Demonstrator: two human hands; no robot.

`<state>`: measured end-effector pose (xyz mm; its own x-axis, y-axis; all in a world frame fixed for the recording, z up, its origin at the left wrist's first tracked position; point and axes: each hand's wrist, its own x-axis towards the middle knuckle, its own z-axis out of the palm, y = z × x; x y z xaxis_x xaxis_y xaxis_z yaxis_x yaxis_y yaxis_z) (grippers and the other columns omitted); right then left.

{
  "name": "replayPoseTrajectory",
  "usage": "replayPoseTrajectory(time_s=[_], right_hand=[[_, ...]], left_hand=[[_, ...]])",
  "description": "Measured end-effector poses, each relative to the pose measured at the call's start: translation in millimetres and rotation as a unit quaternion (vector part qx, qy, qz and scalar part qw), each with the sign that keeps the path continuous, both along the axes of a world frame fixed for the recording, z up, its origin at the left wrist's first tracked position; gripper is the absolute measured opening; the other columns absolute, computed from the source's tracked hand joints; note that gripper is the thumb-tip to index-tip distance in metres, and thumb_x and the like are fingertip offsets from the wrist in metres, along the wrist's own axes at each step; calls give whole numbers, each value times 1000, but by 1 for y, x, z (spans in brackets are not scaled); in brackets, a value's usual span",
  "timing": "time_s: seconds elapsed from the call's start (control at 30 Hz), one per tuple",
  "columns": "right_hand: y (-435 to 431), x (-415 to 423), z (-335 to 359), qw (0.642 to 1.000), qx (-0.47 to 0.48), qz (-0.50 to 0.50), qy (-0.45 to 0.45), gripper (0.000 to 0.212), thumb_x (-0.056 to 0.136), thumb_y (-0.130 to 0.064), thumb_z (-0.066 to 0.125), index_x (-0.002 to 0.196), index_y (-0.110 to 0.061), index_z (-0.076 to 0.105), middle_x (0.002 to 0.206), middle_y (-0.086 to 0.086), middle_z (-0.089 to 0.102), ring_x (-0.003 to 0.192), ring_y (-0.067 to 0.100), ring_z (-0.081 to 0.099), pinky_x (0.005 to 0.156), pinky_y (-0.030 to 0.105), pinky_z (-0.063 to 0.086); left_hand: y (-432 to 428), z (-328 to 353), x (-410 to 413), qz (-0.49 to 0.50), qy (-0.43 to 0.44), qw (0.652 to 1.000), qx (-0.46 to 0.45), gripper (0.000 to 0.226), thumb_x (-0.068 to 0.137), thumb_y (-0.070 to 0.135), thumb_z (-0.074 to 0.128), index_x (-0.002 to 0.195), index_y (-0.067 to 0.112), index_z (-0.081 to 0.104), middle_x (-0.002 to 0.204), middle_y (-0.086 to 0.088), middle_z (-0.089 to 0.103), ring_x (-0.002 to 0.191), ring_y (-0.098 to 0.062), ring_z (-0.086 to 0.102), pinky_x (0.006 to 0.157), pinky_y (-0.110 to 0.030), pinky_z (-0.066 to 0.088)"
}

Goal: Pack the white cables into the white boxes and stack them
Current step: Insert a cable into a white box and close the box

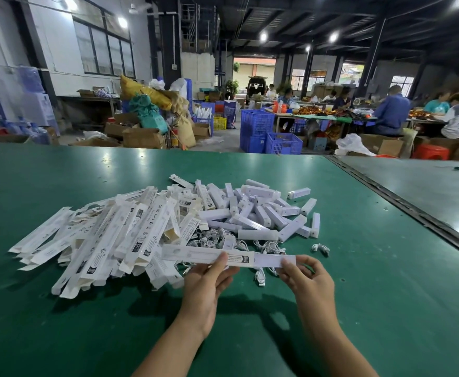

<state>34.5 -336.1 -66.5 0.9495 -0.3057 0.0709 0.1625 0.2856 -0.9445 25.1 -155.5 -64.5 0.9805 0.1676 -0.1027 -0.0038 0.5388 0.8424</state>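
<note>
I hold one long white box [195, 254] level above the green table [372, 268]. My left hand [209, 278] grips it near the middle, thumb on top. My right hand [305, 276] pinches a white inner piece [273, 261] that sticks out of the box's right end. Beyond my hands lie several loose coiled white cables [212, 238]; one cable [320, 248] lies apart to the right and another [260, 277] between my hands. A pile of flat, long white boxes [108, 235] spreads to the left. A heap of short white boxes [255, 210] lies behind the cables.
A dark seam [402, 202] runs diagonally between this table and a grey table [426, 186] to the right. Past the far edge stand blue crates [269, 137], cardboard boxes and sacks. Several people sit at tables at the back right.
</note>
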Motion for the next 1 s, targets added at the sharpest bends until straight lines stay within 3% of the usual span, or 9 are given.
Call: replayPoseTrajectory(time_s=[0.33, 0.47, 0.6, 0.73, 0.83, 0.9, 1.0], right_hand=[[5, -4, -1, 994, -82, 57, 44, 10, 77, -13, 80, 85, -9, 76, 76, 8, 75, 66, 12, 68, 59, 20, 53], [14, -10, 3, 992, -73, 99, 35, 15, 85, -14, 72, 100, -10, 72, 87, 12, 75, 60, 19, 66, 53, 23, 51], [16, -15, 4, 986, -42, 159, 32, 30, 86, -43, 67, 113, -28, 65, 104, 11, 70, 55, 31, 65, 46, 26, 44], [16, -18, 6, 960, -45, 274, 37, 47, 76, -68, 57, 119, -47, 60, 103, -3, 74, 55, 31, 66, 49, 27, 48], [14, -17, 5, 942, -38, 334, 7, 56, 76, -78, 52, 124, -49, 55, 108, -17, 72, 53, 28, 66, 55, 32, 54], [12, -14, 5, 963, -42, 266, -25, 52, 82, -70, 51, 121, -38, 61, 103, -1, 75, 47, 27, 62, 51, 33, 51], [2, 1, -1, 990, -131, 1, -48, 35, 94, -45, 57, 88, -14, 70, 70, 10, 71, 45, 21, 58, 45, 29, 48]], left_hand=[[-6, -1, -4, 5, -31, 998, 61, 38, 71, 25, 73, 102, 4, 68, 99, -12, 77, 93, -28, 74, 78, -31, 54], [-11, -3, -8, -8, -45, 995, 90, 41, 72, 25, 74, 107, 4, 70, 101, -12, 77, 94, -28, 74, 79, -30, 57], [-12, -3, -8, -21, -43, 992, 117, 32, 75, 25, 75, 103, 9, 72, 99, -10, 77, 91, -26, 75, 81, -34, 55], [-12, -4, -11, -64, -36, 988, 138, 41, 71, 35, 76, 104, 11, 72, 102, -9, 77, 97, -28, 73, 83, -36, 54], [-13, -3, -10, -74, -28, 989, 124, 43, 72, 35, 74, 107, 10, 71, 103, -9, 77, 95, -27, 74, 81, -33, 53], [-13, -3, -9, -63, -24, 992, 105, 40, 73, 32, 74, 107, 11, 71, 102, -9, 77, 94, -27, 74, 80, -33, 53], [-11, -2, -8, -31, -21, 997, 74, 36, 72, 28, 75, 103, 10, 70, 101, -10, 77, 91, -28, 75, 72, -27, 57]])
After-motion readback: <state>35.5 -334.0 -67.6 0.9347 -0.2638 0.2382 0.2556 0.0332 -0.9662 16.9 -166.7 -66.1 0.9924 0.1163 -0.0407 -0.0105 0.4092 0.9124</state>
